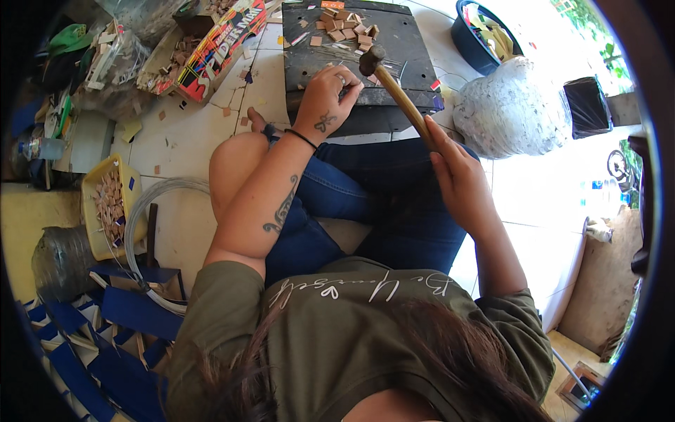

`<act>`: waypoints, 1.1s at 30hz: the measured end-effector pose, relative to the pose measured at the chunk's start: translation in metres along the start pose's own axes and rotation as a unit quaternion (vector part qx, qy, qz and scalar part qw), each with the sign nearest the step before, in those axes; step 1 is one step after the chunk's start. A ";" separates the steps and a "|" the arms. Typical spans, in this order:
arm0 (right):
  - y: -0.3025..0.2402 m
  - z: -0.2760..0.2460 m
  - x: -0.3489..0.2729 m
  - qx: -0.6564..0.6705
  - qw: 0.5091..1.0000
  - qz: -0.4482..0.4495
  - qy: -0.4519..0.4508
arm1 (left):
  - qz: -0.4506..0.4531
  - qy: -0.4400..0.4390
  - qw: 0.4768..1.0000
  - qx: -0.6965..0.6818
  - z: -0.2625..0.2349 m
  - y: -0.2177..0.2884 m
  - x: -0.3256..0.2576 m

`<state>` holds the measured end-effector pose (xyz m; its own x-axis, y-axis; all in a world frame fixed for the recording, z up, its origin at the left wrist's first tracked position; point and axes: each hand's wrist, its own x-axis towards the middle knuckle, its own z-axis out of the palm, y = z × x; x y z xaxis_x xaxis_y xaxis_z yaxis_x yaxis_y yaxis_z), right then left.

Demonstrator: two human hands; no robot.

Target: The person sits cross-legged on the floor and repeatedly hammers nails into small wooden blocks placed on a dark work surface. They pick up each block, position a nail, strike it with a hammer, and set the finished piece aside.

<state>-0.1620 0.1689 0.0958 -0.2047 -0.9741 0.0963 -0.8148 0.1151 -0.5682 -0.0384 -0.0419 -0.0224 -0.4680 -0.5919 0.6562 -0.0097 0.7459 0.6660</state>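
Observation:
My right hand [460, 176] is wrapped round the wooden handle of a hammer [402, 102]. The hammer tilts up and to the left, its dark metal head over the right part of a black worktable [299, 53]. My left hand [330, 95] rests at the near edge of that table, fingers curled into a pinch. Anything between those fingertips is too small or hidden to make out. Beyond them lie several small brown wooden squares [344, 29] in a loose heap. Thin metal wire pieces [336, 53] are scattered just in front of the heap.
To the left stand a printed cardboard box [218, 53] and a yellow basin [131, 184] of small wooden pieces, with a wire coil [138, 221] beside it. Blue boxes [133, 309] fill the lower left. A dark blue tub [470, 56] and a stuffed plastic sack [517, 109] stand at right.

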 end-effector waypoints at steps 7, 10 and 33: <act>0.005 0.002 -0.001 0.006 1.000 -0.019 0.015 | -0.007 0.003 1.000 -0.015 0.001 -0.001 -0.002; 0.005 0.004 -0.002 0.028 0.999 -0.014 0.044 | 0.006 0.005 1.000 -0.004 0.001 -0.001 -0.001; 0.035 0.010 0.009 0.115 0.990 0.073 0.034 | -0.016 0.011 1.000 0.000 0.001 0.003 -0.001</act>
<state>-0.1871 0.1620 0.0682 -0.3525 -0.9345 0.0497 -0.6309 0.1981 -0.7501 -0.0388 -0.0388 -0.0214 -0.4477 -0.6221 0.6423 -0.0245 0.7266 0.6866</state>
